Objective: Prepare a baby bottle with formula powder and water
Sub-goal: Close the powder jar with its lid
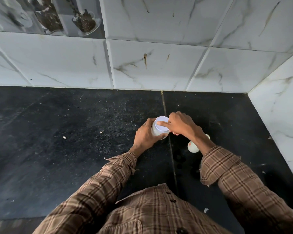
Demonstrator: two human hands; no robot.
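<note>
Small round white plastic jar [160, 130], pale lavender-white lid [162, 123]. Black speckled stone counter [74, 141], scattered pale flecks. White glossy wall tiles [159, 65], grey-brown marble veining. Brown checked shirt sleeves [108, 181], dark and cream lines. White rounded bottle [192, 147].

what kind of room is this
Most likely a home kitchen. A dark stone countertop meets a wall of white marble-look tiles, one decorative tile pictures cups of coffee beans, and the person is handling a small white jar on the counter.
</note>
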